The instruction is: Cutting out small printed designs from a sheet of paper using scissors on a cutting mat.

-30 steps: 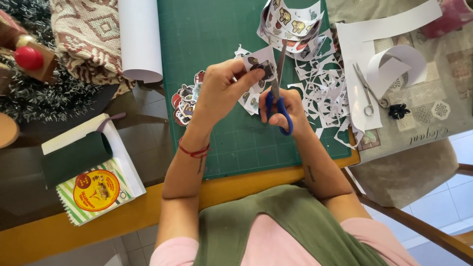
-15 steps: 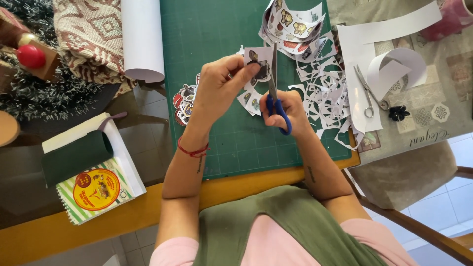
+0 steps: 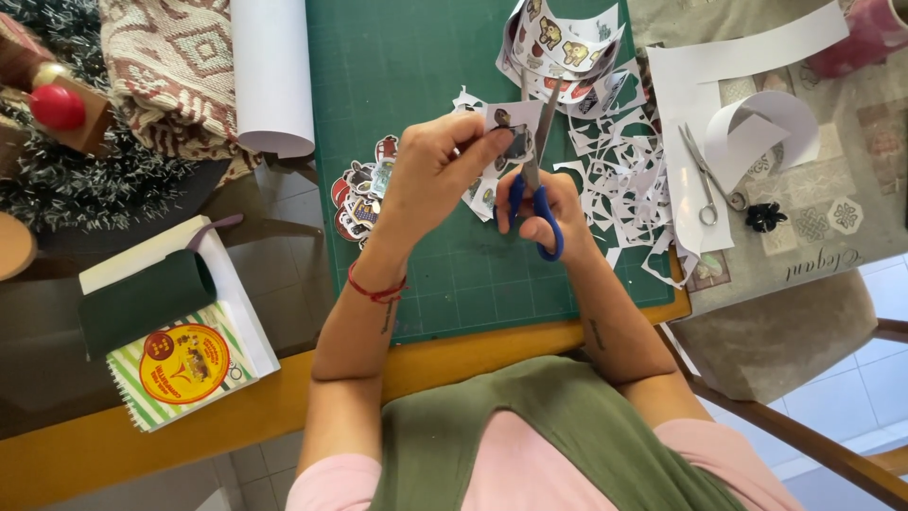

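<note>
My left hand (image 3: 437, 170) pinches a small printed sticker cut-out (image 3: 511, 131) above the green cutting mat (image 3: 397, 66). My right hand (image 3: 541, 206) grips blue-handled scissors (image 3: 535, 185) whose blades point up into the paper piece. A pile of finished cut-out stickers (image 3: 357, 201) lies on the mat to the left of my left hand. A curled printed sticker sheet (image 3: 566, 43) rests at the mat's top right. White paper offcuts (image 3: 624, 180) are scattered to the right of my hands.
Metal scissors (image 3: 707, 178) lie on white paper at the right, next to a curled paper strip (image 3: 764, 128) and a small black object (image 3: 764, 218). A rolled white sheet (image 3: 272, 76), patterned cloth (image 3: 165, 71), spiral notebook (image 3: 175, 355) with a dark green roll (image 3: 147, 301) lie left. A chair (image 3: 794, 341) stands at the right.
My hands and the paper piece shifted slightly; the scissors keep working along the cut-out. Little else moved.
</note>
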